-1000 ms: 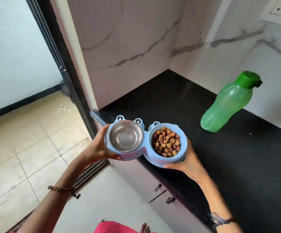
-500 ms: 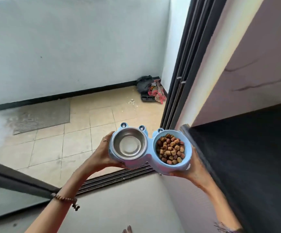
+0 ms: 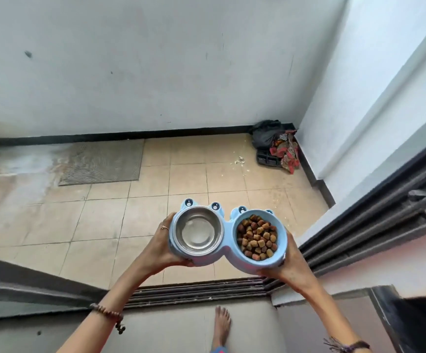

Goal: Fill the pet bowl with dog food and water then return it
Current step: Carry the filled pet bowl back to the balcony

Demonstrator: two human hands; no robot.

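Left hand (image 3: 164, 247) is wrapped round the left end of the blue double pet bowl (image 3: 226, 225), thumb under the near edge, fingers curled on the outer wall; a ring shows on one finger and a bead bracelet (image 3: 110, 315) on that wrist. Right hand (image 3: 292, 263) cups the right end from below and outside, fingers closed on the bowl wall. Bowl is carried in the air, roughly level, above the tiled floor (image 3: 99, 217) just past the sliding-door track (image 3: 199, 289). Left compartment: steel insert (image 3: 198, 234) with what looks like clear water low in the bottom, can't confirm the level. Right compartment: brown kibble (image 3: 256, 236) heaped near the rim, none over the edge. Small frog-eye bumps sit on the far rim. Clearance: floor straight ahead of the bowl is open tile out to the white wall (image 3: 130, 72) with its black skirting. Grey mat (image 3: 102, 161) lies against that wall on the left, well apart from the bowl. Far right corner holds a black bag (image 3: 265, 132) and a red printed packet (image 3: 287, 151) on a dark tray, with light debris on the tiles beside them. Right side is bounded by the dark door frame rails (image 3: 375, 217), near the right hand but not touching. One bare foot (image 3: 221, 324) stands on the grey floor inside the track, below the bowl.
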